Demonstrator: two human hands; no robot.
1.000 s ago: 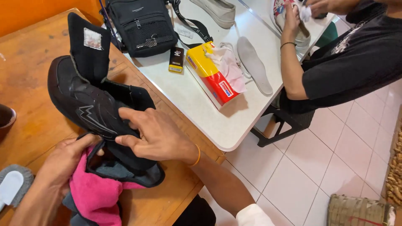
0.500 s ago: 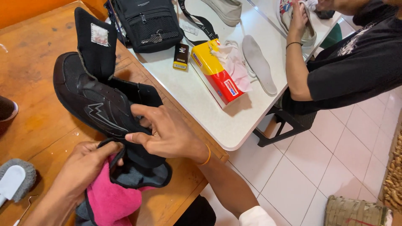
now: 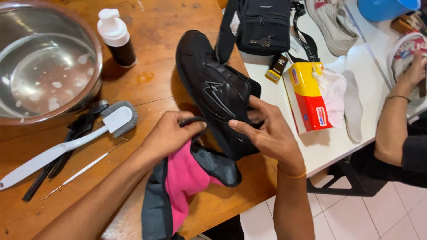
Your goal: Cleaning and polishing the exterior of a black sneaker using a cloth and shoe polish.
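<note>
Head view, only view. Black shoe (image 3: 213,89) lies on its side on the wooden table (image 3: 151,66), toe pointing away, heel end lifted toward the person. Right hand (image 3: 269,133) closed around the shoe's heel and collar, thumb on the outer side, fingers curled over the rim. Left hand (image 3: 171,133) pinched shut on a pink and grey cloth (image 3: 187,186), pressing it against the shoe's lower edge; cloth hangs down over the table edge. Left fingertips partly hidden by the cloth.

Left of the hands: white-handled brush (image 3: 66,144) with grey bristle head, lying flat; thin metal pick (image 3: 82,169) just beside it; black brush (image 3: 71,142) under the white one. Steel bowl (image 3: 49,66) with foamy water at far left, foam pump bottle (image 3: 116,38) near it.

Beyond the shoe: black bag (image 3: 262,24), touching the shoe's tongue. On the white table (image 3: 329,146) to the right: yellow and red tissue box (image 3: 309,95), white insole (image 3: 353,111), grey-white sneaker (image 3: 329,22), blue tub (image 3: 387,8). Another person's hand (image 3: 411,71) rests on a second sneaker (image 3: 404,49) at far right, well apart.
</note>
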